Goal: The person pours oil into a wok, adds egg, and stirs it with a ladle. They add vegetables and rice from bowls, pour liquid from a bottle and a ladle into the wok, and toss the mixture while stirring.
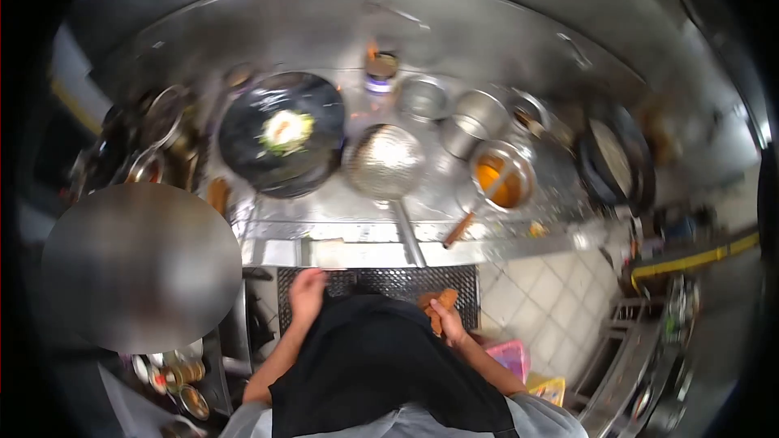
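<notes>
My left hand [307, 293] hangs in front of the counter's front edge, with its fingers loosely bent and nothing visible in them. In my right hand [451, 324] is a bunched orange-brown cloth [437, 308], held in front of the black apron [381, 365]. A large dark wok [243, 150] sits on the range at the left, with a pale and green heap of food [286, 130] in its middle. Right of it lies a shiny metal pan [385, 164], its long handle [409, 235] pointing toward me.
A pot of orange liquid [519, 195] holds a ladle with a wooden handle [459, 230]. Metal pots [475, 123] stand behind it. A small flame [372, 51] rises by a can-like holder [380, 73]. Another dark wok [641, 158] leans at the right. A blurred grey oval covers the left.
</notes>
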Demonstrator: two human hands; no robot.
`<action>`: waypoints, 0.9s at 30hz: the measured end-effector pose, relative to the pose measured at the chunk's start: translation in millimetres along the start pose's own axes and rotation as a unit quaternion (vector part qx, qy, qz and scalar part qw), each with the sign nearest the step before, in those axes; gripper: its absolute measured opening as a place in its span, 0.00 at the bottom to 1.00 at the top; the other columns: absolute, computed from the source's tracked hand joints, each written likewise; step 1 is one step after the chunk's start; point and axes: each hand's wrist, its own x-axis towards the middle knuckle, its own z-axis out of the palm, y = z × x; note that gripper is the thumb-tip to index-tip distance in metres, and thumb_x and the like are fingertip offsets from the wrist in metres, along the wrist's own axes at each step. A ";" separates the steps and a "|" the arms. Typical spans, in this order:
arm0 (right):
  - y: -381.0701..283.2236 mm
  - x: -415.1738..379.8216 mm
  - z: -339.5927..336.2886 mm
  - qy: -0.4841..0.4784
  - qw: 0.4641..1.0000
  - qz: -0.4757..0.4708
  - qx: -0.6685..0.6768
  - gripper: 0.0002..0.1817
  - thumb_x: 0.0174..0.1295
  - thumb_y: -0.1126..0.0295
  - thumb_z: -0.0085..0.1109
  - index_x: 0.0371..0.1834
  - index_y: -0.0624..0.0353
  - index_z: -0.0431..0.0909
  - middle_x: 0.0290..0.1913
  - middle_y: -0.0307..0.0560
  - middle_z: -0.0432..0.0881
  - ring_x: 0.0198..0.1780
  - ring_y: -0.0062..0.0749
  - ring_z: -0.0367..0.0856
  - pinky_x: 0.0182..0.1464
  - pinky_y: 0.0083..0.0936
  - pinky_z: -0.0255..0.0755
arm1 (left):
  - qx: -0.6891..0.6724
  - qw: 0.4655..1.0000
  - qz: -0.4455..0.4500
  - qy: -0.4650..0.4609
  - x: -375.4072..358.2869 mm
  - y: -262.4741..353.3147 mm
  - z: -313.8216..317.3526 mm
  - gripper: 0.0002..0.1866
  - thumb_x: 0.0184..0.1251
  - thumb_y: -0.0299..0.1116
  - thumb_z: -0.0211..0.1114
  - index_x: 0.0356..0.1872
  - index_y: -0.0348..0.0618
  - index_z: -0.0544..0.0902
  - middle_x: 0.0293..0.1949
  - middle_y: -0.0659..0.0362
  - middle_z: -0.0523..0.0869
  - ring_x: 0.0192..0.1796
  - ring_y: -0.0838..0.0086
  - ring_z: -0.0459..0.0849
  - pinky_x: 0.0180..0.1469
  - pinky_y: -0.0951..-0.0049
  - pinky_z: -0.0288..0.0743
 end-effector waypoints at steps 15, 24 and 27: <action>49.0 -58.3 -12.2 0.131 0.954 -0.085 0.254 0.18 0.69 0.62 0.56 0.54 0.65 0.73 0.44 0.47 0.82 0.43 0.36 0.83 0.46 0.31 0.79 | 0.217 0.913 0.075 -0.338 72.1 99.9 289.0 0.31 0.64 0.30 0.59 0.70 0.48 0.63 0.30 0.53 0.81 0.29 0.64 0.82 0.31 0.61 0.76; -10.5 -17.5 66.3 0.083 0.987 -0.044 0.127 0.17 0.68 0.62 0.56 0.51 0.64 0.74 0.41 0.47 0.82 0.39 0.32 0.82 0.42 0.28 0.78 | -0.201 0.957 -0.119 -0.173 73.4 195.3 -52.6 0.28 0.79 0.38 0.47 0.76 0.57 0.54 0.23 0.62 0.72 0.14 0.77 0.69 0.14 0.76 0.66; -14.6 14.5 104.1 0.003 0.998 -0.037 0.051 0.19 0.68 0.61 0.58 0.54 0.62 0.72 0.42 0.44 0.80 0.42 0.31 0.81 0.45 0.28 0.77 | -0.323 0.911 -0.222 -0.128 129.5 151.2 -108.5 0.25 0.79 0.42 0.46 0.74 0.67 0.57 0.23 0.62 0.72 0.14 0.75 0.68 0.15 0.73 0.66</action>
